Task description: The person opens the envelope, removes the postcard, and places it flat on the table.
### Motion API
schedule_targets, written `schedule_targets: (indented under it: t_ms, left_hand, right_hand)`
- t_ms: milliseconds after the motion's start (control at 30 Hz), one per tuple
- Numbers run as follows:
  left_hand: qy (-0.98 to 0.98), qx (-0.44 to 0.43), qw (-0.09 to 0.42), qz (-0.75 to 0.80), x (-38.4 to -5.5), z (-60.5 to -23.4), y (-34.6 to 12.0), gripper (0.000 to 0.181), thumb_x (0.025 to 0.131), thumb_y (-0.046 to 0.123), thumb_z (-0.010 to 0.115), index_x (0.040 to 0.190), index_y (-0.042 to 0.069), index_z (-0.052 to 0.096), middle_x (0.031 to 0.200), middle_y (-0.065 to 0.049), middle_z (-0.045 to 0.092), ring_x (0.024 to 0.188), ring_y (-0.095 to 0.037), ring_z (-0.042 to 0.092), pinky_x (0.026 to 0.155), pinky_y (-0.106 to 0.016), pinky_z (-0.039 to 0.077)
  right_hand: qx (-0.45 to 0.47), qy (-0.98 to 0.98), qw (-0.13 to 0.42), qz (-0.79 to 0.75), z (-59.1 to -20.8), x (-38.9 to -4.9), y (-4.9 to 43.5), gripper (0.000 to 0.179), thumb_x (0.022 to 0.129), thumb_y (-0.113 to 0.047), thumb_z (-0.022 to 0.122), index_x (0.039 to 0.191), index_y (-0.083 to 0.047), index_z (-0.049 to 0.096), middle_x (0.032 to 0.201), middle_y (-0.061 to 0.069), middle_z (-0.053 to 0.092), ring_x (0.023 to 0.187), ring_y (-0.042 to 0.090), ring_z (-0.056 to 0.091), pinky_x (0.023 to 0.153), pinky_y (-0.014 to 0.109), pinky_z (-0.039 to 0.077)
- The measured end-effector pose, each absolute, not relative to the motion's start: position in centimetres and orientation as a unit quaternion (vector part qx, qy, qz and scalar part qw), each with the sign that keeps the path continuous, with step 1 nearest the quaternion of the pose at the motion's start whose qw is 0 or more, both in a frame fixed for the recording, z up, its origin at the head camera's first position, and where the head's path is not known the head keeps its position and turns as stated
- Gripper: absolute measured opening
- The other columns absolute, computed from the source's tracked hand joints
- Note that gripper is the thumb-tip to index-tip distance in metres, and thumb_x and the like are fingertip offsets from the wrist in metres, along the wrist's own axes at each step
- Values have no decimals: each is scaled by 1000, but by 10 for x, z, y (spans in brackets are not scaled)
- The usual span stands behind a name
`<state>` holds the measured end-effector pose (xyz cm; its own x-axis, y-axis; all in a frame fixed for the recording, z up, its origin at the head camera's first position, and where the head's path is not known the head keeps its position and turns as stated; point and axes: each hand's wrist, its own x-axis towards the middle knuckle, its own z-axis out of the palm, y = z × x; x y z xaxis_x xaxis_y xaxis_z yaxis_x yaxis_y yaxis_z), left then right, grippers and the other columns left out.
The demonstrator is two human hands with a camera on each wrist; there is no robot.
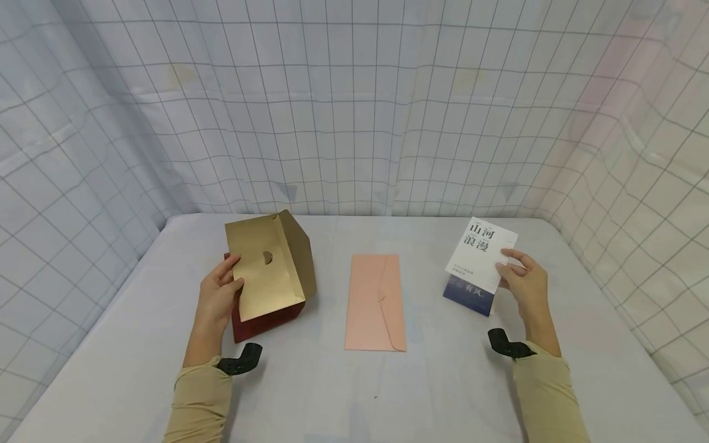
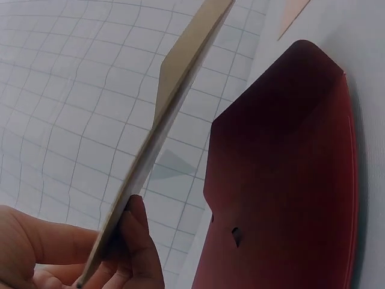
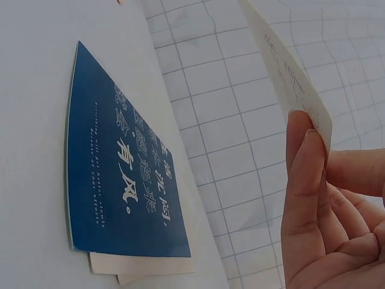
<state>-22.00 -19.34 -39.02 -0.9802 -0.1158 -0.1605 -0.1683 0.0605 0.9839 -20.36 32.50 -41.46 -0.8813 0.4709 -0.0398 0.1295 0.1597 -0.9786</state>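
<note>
On the left side, my left hand [image 1: 217, 295] pinches a gold envelope [image 1: 260, 271] by its left edge, its pointed flap standing unfolded on the right. Held up, the envelope overlaps a dark red envelope [image 2: 283, 180] that lies on the table with its flap unfolded. At the right, a white card [image 1: 477, 255] with large dark characters is pinched by its right edge between the thumb and fingers of my right hand [image 1: 528, 283]. Below that card lies a dark blue card [image 3: 120, 162] with white lettering, on top of other pale cards [image 3: 144, 264].
Between the hands a pink envelope [image 1: 372, 307] lies closed on the white table [image 1: 310, 394]. Grid-patterned curtains [image 1: 354, 111] enclose the back and both sides. Each wrist wears a black camera mount [image 1: 240, 360].
</note>
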Motion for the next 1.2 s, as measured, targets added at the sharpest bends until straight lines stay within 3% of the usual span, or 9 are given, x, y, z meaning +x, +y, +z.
schedule_targets:
  t_ms: [167, 267, 400, 533, 767, 867, 1067, 1200]
  left_hand:
    - [726, -113, 26, 678, -221, -394, -198, 59, 96, -4, 34, 151, 11, 17, 156, -12, 20, 136, -13, 35, 79, -1, 40]
    - [722, -119, 28, 682, -221, -396, -201, 59, 96, -4, 35, 151, 11, 18, 155, -12, 22, 114, 3, 47, 77, -3, 41]
    - [718, -126, 29, 684, -222, -397, -206, 59, 96, -3, 35, 151, 12, 18, 154, -15, 23, 87, 15, 48, 74, -5, 42]
    - [714, -133, 35, 686, -222, -398, -208, 60, 95, -4, 35, 151, 12, 17, 154, -17, 22, 81, 16, 49, 73, -7, 42]
    - [715, -139, 41, 684, -224, -405, -210, 61, 95, -5, 34, 151, 11, 17, 153, -15, 27, 82, 14, 48, 73, -9, 42]
    - [717, -143, 38, 681, -225, -409, -210, 61, 94, -5, 35, 151, 11, 18, 153, -17, 27, 82, 13, 49, 73, -10, 42]
    - [725, -154, 32, 671, -222, -409, -212, 61, 94, -5, 37, 150, 11, 21, 140, -6, 42, 79, 11, 51, 69, -12, 44]
    - [733, -152, 28, 663, -222, -408, -212, 60, 94, -5, 37, 150, 10, 21, 148, -15, 35, 78, 11, 50, 67, -12, 42]
  right_hand:
    - [-184, -739, 139, 633, -438, -215, 342, 40, 85, -14, 66, 124, -16, 58, 74, -21, 69, 63, 3, 67, 60, 17, 54]
    - [-179, -739, 132, 636, -438, -214, 343, 41, 85, -14, 66, 125, -15, 57, 74, -21, 68, 64, 3, 67, 60, 18, 55]
    - [-192, -742, 125, 630, -425, -205, 333, 39, 87, -10, 63, 125, -12, 56, 69, -23, 65, 62, 1, 66, 59, 17, 54]
    - [-213, -744, 110, 624, -414, -200, 327, 42, 89, -7, 60, 130, -7, 51, 66, -26, 62, 60, -1, 64, 60, 15, 53]
    - [-221, -753, 105, 611, -435, -208, 344, 40, 88, -15, 63, 127, -15, 54, 68, -27, 62, 62, -2, 63, 60, 15, 53]
    - [-235, -753, 95, 607, -426, -203, 338, 41, 88, -14, 61, 128, -12, 53, 67, -27, 61, 62, -3, 62, 61, 14, 52]
    - [-242, -755, 79, 604, -423, -201, 331, 42, 89, -11, 60, 130, -9, 50, 63, -26, 59, 61, -2, 61, 60, 15, 52]
    - [-250, -757, 62, 601, -422, -200, 331, 43, 90, -12, 59, 132, -8, 49, 65, -25, 60, 61, -2, 60, 60, 14, 51]
